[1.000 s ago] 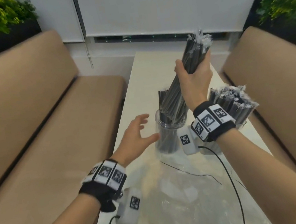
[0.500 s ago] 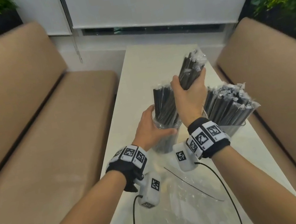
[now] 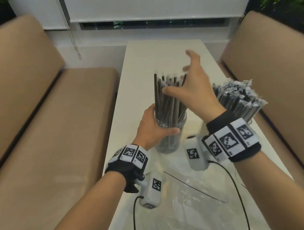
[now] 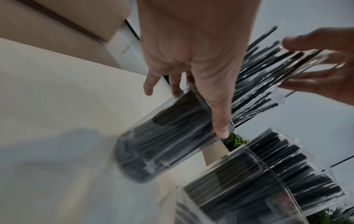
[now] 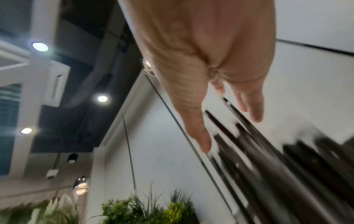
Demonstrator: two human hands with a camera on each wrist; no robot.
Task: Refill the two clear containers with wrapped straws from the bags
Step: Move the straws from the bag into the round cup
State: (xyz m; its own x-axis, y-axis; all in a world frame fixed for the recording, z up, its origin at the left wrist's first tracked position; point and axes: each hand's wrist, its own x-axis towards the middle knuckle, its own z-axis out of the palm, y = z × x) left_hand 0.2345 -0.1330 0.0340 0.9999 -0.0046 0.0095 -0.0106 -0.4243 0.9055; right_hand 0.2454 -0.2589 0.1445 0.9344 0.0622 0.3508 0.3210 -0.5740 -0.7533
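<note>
A clear round container (image 3: 170,137) stands mid-table, packed with black wrapped straws (image 3: 167,102) that fan out above its rim. My left hand (image 3: 153,128) grips it near the rim, thumb across the front; in the left wrist view the left hand (image 4: 193,72) has fingers wrapped round the same container (image 4: 162,144). My right hand (image 3: 192,86) hovers open over the straw tops, fingers spread, thumb touching the straws. A second container of wrapped straws (image 3: 238,99) stands behind my right wrist. In the right wrist view the right hand (image 5: 226,115) is spread above blurred straws (image 5: 268,159).
An empty clear plastic bag (image 3: 191,204) lies crumpled on the white table (image 3: 157,54) in front of the containers. Tan bench seats (image 3: 40,132) flank the table on both sides. Cables from the wrist cameras trail over the bag.
My right hand let go of the straw bundle, which now stands in the container, and opened above it. My left hand stays closed round the container.
</note>
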